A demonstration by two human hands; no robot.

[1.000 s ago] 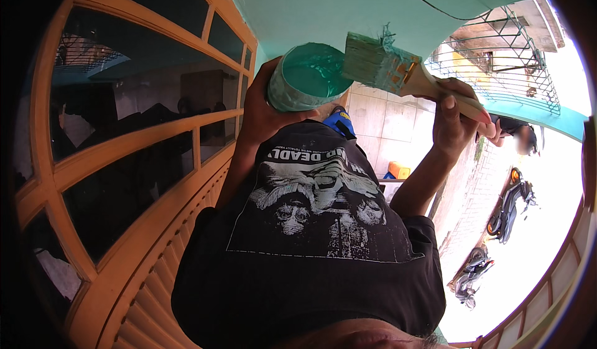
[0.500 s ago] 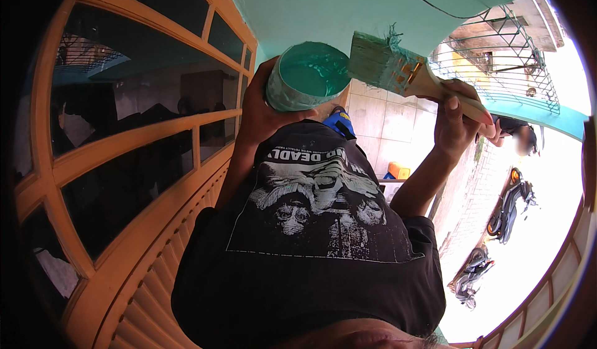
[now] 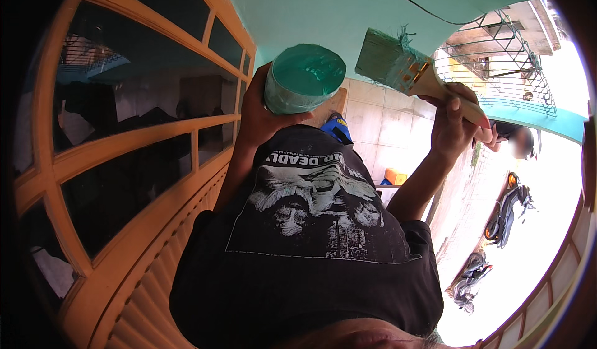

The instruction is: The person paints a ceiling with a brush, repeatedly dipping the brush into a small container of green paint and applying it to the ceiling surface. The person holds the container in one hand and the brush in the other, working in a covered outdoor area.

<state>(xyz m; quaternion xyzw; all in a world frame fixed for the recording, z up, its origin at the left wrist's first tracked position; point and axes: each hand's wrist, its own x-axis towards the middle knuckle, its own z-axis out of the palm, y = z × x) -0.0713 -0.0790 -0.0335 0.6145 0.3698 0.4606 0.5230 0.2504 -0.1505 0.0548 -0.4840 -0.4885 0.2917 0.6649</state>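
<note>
My left hand [image 3: 257,114] is wrapped round a tub [image 3: 283,102] smeared with green paint, its open top tilted toward me. Inside lies wet turquoise paint [image 3: 306,74]. In my right hand [image 3: 451,124] is the wooden handle of a wide paintbrush [image 3: 425,79], gripped with the fingers closed. Its flat bristles are coated in green, with stray ones sticking out at the upper side. The bristle end points left toward the tub, a small gap from the rim. My left fingers are partly hidden behind the tub.
Orange-framed windows [image 3: 134,136] run along my left. A turquoise wall [image 3: 292,10] with a dark cable [image 3: 413,5] lies ahead. Below are a plank [image 3: 328,109] and pale tiles [image 3: 367,109]. At right are a metal grille [image 3: 516,69], another person [image 3: 521,142] and motorbikes [image 3: 508,209].
The paintbrush has shifted slightly right, widening its gap from the tub. The tub has moved a little left. Both hands keep their hold.
</note>
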